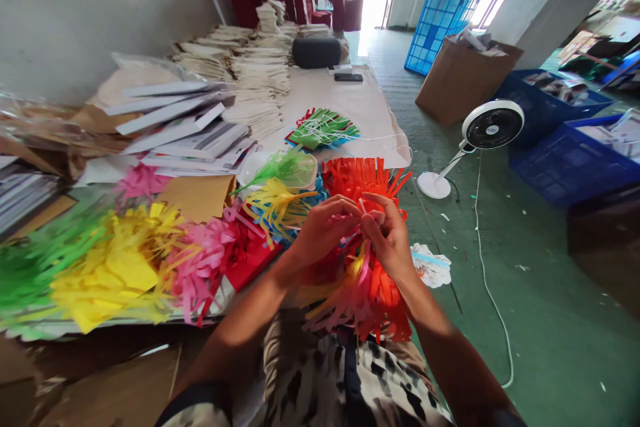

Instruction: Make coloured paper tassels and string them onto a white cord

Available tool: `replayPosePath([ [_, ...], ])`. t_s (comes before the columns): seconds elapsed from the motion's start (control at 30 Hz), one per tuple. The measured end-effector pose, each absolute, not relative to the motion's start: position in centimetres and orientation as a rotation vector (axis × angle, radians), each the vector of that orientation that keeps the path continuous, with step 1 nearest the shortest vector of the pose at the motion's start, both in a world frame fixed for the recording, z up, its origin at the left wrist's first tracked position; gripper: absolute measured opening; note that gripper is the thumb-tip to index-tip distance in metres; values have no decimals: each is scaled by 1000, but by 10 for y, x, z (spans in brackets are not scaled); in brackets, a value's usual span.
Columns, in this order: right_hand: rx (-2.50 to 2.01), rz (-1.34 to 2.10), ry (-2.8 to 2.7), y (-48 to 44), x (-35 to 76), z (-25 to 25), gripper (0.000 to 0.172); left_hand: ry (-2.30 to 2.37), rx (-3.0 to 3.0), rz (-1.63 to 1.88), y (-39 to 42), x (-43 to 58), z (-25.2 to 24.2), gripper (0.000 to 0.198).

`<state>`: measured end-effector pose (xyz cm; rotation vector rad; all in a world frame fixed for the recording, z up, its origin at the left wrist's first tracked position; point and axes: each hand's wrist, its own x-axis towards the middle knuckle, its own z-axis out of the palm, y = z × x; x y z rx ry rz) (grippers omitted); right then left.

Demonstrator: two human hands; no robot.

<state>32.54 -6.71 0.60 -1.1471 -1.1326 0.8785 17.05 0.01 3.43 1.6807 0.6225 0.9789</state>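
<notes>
My left hand (325, 227) and my right hand (387, 233) meet over the table's near edge, fingertips closed together. Between them shows the pale, twisted tip (363, 205) of a paper tassel; its exact shape is mostly covered by fingers. Pink and yellow fringe (345, 303) hangs below my hands toward my lap. Beside and behind it spreads red-orange fringed paper (357, 173). To the left of my hands lie a yellow tassel (280, 200) and a light green tassel (287, 165), partly over a white plastic tray (250, 170).
Heaps of green (60, 253), yellow (120, 267) and pink fringe (205, 247) line the table's left front. Farther back are a green fringed bundle with white string (323, 130), a phone (349, 77), and a dark rounded case (317, 52). A white fan (493, 125) stands on the floor.
</notes>
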Motion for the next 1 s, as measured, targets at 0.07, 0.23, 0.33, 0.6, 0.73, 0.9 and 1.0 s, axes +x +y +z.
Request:
replayPosePath([
  [0.07, -1171, 875, -1144, -67, 328, 3, 41, 614, 1798, 980, 0, 170, 34, 14],
  [0.23, -1256, 739, -1165, -64, 331, 0, 26, 621, 1974, 978, -1, 168, 35, 14],
  [0.33, -1300, 651, -1187, -64, 330, 3, 29, 651, 2016, 955, -2, 167, 35, 15],
  [0.6, -1382, 502, -1116, -66, 327, 3, 33, 876, 1926, 917, -12, 160, 37, 12],
  [0.73, -1293, 459, -1047, -64, 328, 3, 35, 889, 1939, 810, -19, 142, 34, 26],
  [0.9, -1206, 612, -960, -62, 331, 0, 36, 857, 1883, 657, -18, 103, 34, 20],
  [1.0, -1174, 602, -937, -61, 336, 1, 34, 846, 1908, 511, -9, 69, 46, 21],
])
